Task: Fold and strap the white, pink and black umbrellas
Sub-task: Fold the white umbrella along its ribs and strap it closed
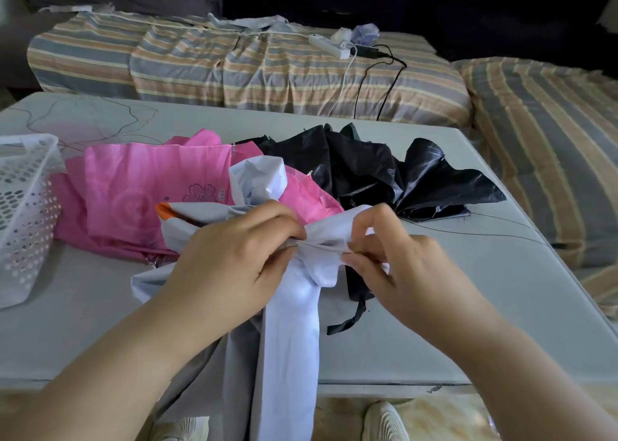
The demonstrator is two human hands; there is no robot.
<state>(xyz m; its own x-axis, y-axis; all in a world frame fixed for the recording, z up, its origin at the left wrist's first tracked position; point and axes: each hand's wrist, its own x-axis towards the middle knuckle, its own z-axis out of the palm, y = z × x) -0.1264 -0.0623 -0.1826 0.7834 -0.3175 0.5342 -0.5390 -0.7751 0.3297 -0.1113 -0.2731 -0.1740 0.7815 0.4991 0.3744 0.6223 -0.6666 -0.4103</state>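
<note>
White cloth of the white umbrella (294, 310) is gathered at the middle of the table (501, 273), and both hands are closed on it. The left hand (234, 266) grips a bunch of the folds with the fingers curled around, and the right hand (401, 270) pinches a pleat of the same cloth between thumb and fingertips, very near to the left hand. The cloth is thin and smooth, with soft creases; one long flat panel hangs down over the near edge of the table toward the floor, and a crumpled puff of it stands up behind the hands. A small orange patch (164, 210) shows at the left of the white cloth. The pink umbrella (133, 189) lies on the table behind and to the left of the white one, spread in wide wrinkled panels with a faint flower drawing on it. The black umbrella (384, 169) lies behind and to the right, its cloth shiny and folded in sharp pointed wings, and a narrow black strap (347, 320) of it lies on the table just right of the white panel. A white plastic basket (23, 206) with many small round holes stands at the left edge of the table, touching the pink cloth. The table top is pale grey and smooth. Behind the table is a sofa (267, 69) under a striped cover, with a white power strip (329, 46) and cables on it.
</note>
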